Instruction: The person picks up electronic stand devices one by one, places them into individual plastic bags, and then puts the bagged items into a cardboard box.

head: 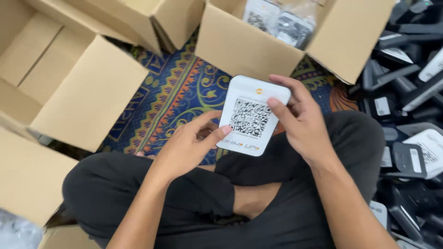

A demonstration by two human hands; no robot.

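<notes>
I hold a white, rounded rectangular device [251,115] with a square black-and-white code on its face, above my crossed legs in dark trousers. My left hand [187,145] grips its lower left edge, thumb against the side and fingers behind it. My right hand [300,122] holds the right edge, with the thumb resting on the front near the top and the fingers curled over the upper corner. The device tilts slightly to the right.
Open cardboard boxes [69,83] lie to the left and ahead; the far box [249,46] holds bagged devices [281,20]. A heap of dark and white devices [406,92] fills the right side. A patterned blue carpet [180,92] shows between them.
</notes>
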